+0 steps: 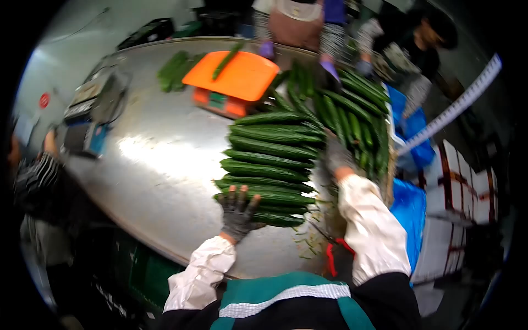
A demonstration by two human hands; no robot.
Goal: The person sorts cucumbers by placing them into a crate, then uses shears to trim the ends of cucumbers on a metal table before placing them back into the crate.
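Several long green cucumbers point(269, 157) lie side by side in a stacked row on the metal table point(165, 203). My left hand point(238, 213), in a grey glove with bare fingertips, rests with spread fingers on the near left ends of the row. At the right ends of the upper cucumbers is my right hand point(336, 153), also gloved. Its fingers are blurred and partly hidden, so a grip cannot be made out. Beyond it, a heap of more cucumbers point(355, 118) lies along the right side. Red-handled scissors point(331, 256) lie near my right forearm among green trimmings point(309, 242).
An orange scale point(236, 71) with one cucumber on its pan stands at the back. Flat green produce point(179, 71) lies left of it. Co-workers stand at the far side and left edge. Strapped white boxes point(451, 184) and blue plastic point(408, 212) are on the right.
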